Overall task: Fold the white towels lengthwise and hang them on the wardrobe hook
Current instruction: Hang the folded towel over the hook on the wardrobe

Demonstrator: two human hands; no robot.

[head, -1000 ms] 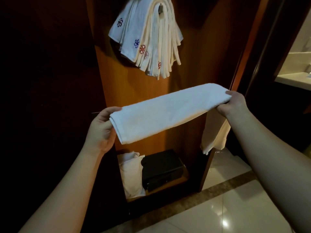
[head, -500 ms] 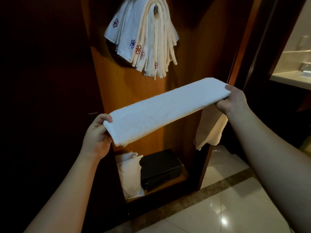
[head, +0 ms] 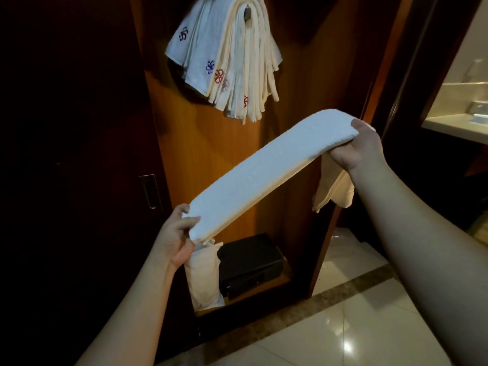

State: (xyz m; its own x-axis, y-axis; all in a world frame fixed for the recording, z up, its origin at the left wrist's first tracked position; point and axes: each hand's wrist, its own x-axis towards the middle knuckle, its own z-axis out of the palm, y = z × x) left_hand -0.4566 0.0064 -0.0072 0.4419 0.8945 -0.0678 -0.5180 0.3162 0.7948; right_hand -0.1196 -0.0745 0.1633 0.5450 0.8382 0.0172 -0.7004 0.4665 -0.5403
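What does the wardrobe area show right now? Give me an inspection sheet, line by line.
Surface: glossy tiled floor; wooden wardrobe shelf at the bottom.
Job's things: folded white towel stretched between both hands, sloping up to the right; hung towels draped over the wardrobe hook.
Clutter: black box and white bag side by side on the shelf; cream cloth hanging below the right hand.
Fingers: left hand pinches the lower end; right hand grips the upper end.
Cables: nothing seen.
Surroundings: dark door with handle; bathroom counter at right.

left hand (head: pixel 174 240) bare | right hand (head: pixel 356 149) bare | both forearms unsleeved
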